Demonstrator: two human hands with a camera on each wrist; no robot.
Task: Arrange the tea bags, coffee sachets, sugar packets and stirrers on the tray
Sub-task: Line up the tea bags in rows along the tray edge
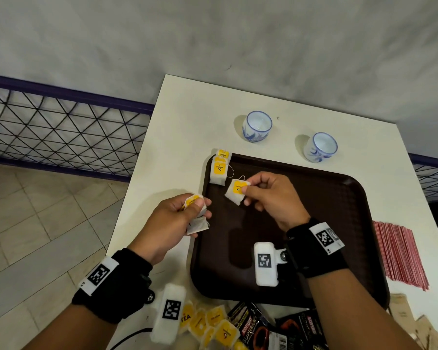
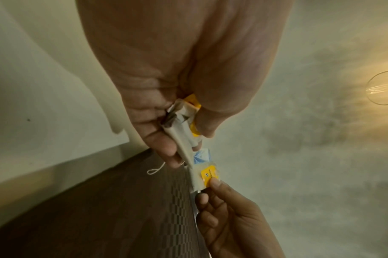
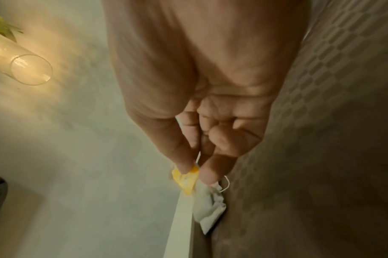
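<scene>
White bench [image 1: 187,109] against a mottled grey wall [image 1: 213,34], with tiled floor [image 1: 36,210] and a purple-framed wire grid [image 1: 61,122] to the left; a dark brown tray [image 1: 326,198] lies on it below two blue-and-white cups [image 1: 257,126]. Right hand [image 1: 271,195] fingers pinch one yellow-tagged tea bag [image 1: 237,189] over the tray's far-left corner, beside two bags [image 1: 219,170] already laid there; left hand [image 1: 172,221] fingers curl round several more bags [image 1: 197,215]. Near-edge black sachets [image 1: 253,327] read "KOPIKO SUPREMO"; a yellow packet [image 1: 186,317] reads "TEA"; red stirrers [image 1: 397,253] lie right.

my left hand [image 1: 177,215] is curled, thumb pressed down on what it grips. my right hand [image 1: 266,195] pinches with thumb and forefinger, the other fingers [image 3: 224,137] folded into the palm. both wrists wear black bands.
</scene>
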